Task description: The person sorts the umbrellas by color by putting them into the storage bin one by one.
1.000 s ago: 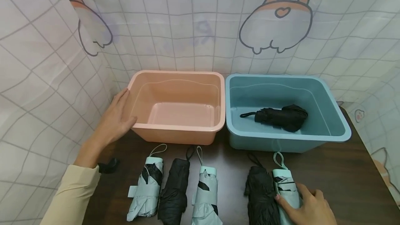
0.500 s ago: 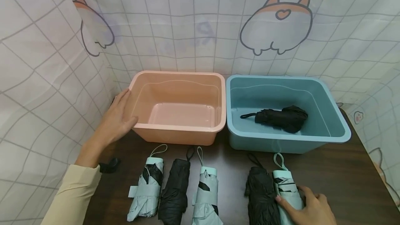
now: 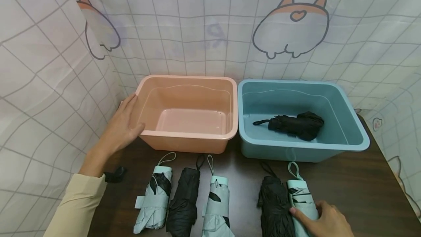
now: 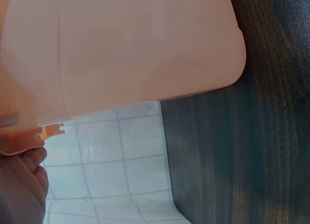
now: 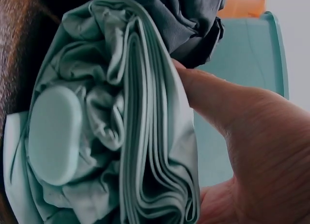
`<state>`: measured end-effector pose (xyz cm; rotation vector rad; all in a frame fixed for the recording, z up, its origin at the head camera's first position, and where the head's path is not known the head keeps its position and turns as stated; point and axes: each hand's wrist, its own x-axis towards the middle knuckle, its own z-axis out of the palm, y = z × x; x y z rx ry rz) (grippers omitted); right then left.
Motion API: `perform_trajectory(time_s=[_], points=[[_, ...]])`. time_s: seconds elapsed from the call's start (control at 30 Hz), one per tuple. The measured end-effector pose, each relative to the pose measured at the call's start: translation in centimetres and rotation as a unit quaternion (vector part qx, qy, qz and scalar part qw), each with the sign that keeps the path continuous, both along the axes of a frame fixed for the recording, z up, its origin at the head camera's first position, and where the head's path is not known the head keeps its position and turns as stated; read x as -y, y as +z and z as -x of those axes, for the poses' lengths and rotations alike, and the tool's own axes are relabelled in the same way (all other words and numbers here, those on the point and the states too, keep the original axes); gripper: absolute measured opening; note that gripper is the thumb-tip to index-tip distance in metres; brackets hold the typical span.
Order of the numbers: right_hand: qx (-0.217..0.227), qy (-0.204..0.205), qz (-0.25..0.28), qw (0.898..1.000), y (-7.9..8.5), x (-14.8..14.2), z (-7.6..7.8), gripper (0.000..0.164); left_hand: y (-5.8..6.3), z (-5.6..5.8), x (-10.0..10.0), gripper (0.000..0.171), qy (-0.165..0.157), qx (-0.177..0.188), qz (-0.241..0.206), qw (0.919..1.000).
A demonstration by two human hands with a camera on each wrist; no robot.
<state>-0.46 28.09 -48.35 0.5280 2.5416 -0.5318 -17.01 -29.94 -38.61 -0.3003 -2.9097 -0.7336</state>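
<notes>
Five folded umbrellas (image 3: 215, 204) lay in a row on the desk (image 3: 371, 189) along the bottom of the frame, mint and black by turns. The right hand (image 3: 325, 222) held the rightmost mint umbrella (image 3: 303, 202) at the lower right, thumb on its left side; the right wrist view showed a plain mint oval (image 5: 55, 136) at its end. A black umbrella (image 3: 275, 204) lay just beside it. Left of center, the left hand (image 3: 121, 125) touched the left end of a peach bin (image 3: 187, 134), fingers extended. The blue bin (image 3: 286, 153), right of center, contained another black umbrella (image 3: 294, 124). The gridded cloth (image 3: 184, 6) behind carried an animal drawing (image 3: 291, 25) at the upper right, and a purple mark (image 3: 215, 32) near the top center, too faint to read.
</notes>
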Motion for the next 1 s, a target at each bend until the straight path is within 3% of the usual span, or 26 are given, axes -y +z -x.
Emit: perform_trajectory(time_s=[0.3, 0.53, 1.0], points=[[-0.027, 0.004, 0.003, 1.000, -0.11, 0.15, -0.22, 0.097, -0.19, 0.04, 0.11, 0.093, -0.005, -0.002, 0.000, 1.0000], [-0.038, -0.009, -0.001, 0.999, 0.00, 0.69, -0.19, 0.100, -0.26, 0.04, 0.17, 0.093, -0.007, -0.010, 0.001, 0.9999], [-0.042, 0.020, 0.004, 0.999, 0.25, 0.86, 0.05, 0.098, -0.50, 0.10, 0.22, 0.092, -0.012, -0.019, -0.003, 0.9997]])
